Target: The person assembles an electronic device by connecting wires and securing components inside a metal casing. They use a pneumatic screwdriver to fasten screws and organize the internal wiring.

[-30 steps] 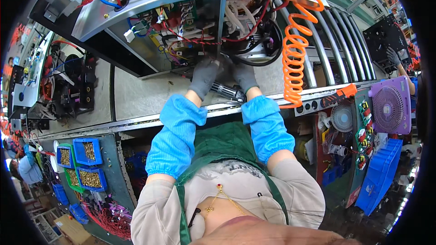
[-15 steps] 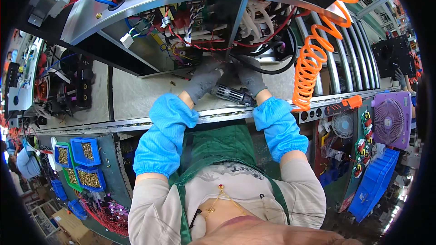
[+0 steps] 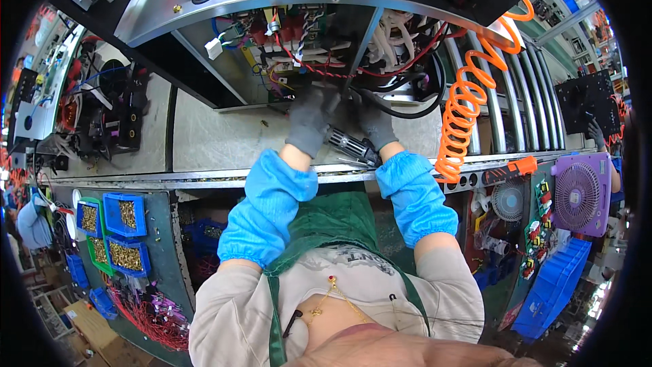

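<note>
My left hand (image 3: 310, 122), in a grey glove, reaches to the lower front edge of an open metal cabinet (image 3: 224, 25). Its fingers curl closed in the shadow around something I cannot make out. Close on its right, my gloved right hand (image 3: 375, 124) bends its fingers toward the same dark spot. A black cable (image 3: 401, 112) loops just above it, and what those fingers grip is hidden. Between my wrists a grey-and-black handheld tool with a ribbed barrel (image 3: 350, 144) lies on the bench (image 3: 224, 143). Twisted red wires (image 3: 319, 71) run across the cabinet's opening above my hands.
An orange coiled hose (image 3: 462, 109) hangs to the right, before metal rollers (image 3: 516, 95). Blue bins of brass-coloured parts (image 3: 128, 258) stand at lower left. A purple fan (image 3: 581, 194) is at far right. Another wired unit (image 3: 112, 109) sits left on the bench.
The view has shifted, so the cabinet appears farther right and lower. My left hand has moved slightly deeper toward the cabinet, its forearm swinging inward. My right hand stays in about the same place.
</note>
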### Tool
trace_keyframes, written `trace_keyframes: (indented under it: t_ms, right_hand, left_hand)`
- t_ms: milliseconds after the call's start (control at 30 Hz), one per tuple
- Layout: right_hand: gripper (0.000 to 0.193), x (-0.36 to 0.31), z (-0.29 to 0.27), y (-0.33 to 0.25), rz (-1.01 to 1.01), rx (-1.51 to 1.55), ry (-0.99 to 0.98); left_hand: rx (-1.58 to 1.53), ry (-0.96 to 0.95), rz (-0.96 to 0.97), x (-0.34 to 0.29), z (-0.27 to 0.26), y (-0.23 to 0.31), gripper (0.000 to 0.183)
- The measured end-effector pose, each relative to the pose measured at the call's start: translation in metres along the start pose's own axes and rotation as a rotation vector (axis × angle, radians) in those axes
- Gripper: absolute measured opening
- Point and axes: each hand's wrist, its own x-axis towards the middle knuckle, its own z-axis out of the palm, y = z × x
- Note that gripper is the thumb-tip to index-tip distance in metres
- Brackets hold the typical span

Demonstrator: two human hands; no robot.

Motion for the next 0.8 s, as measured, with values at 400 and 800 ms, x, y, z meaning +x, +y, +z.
trace_keyframes:
  t_ms: [400, 800]
  right_hand:
    - [0.028, -0.006, 0.013, 0.004, -0.098, 0.045, 0.115]
    - [0.03, -0.007, -0.002, -0.008, -0.01, 0.05, 0.042]
  left_hand:
    - [0.017, 0.54, 0.053, 0.01, 0.046, -0.091, 0.024]
    - [-0.668, 0.314, -0.172, 0.027, 0.042, -0.097, 0.018]
